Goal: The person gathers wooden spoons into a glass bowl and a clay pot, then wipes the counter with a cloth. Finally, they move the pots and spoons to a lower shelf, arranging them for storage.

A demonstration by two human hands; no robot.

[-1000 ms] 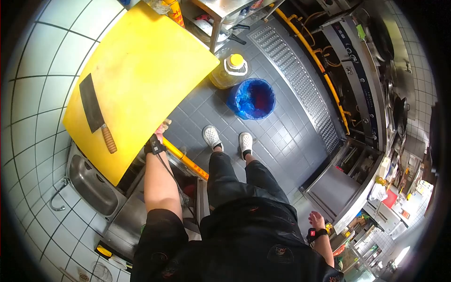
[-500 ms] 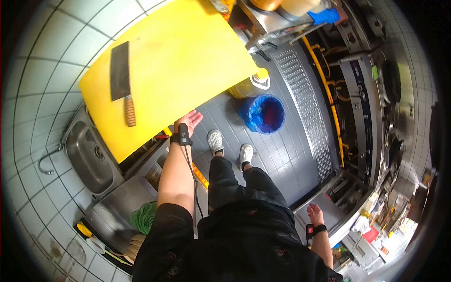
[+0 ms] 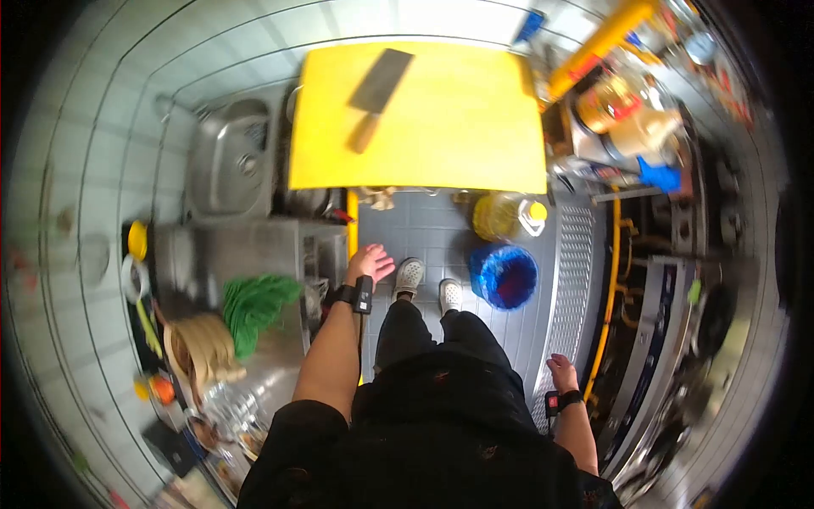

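Note:
My left hand (image 3: 370, 264) hangs in the air beside the steel counter's edge, its fingers stretched out and nothing in them. At my other side, my right hand (image 3: 562, 374) is held low over the metal floor grate, with loosely bent fingers apart and holding nothing. A large yellow cutting board (image 3: 466, 119) lies ahead of me, out of contact with both hands. On its left part rests a cleaver (image 3: 383, 81) with a wooden handle, blade pointing away from me.
To the left are a steel sink (image 3: 229, 191), a green cloth (image 3: 254, 310) and a steel counter (image 3: 191, 254). A blue-lined bin (image 3: 483, 280) and a yellow-capped oil jug (image 3: 500, 216) stand on the floor ahead. Stoves (image 3: 649, 339) line the right, beside the floor grate (image 3: 570, 271).
My view has turned left, so the board now lies straight ahead and more of the left counter shows. Both hands stay empty; the cleaver still lies on the board.

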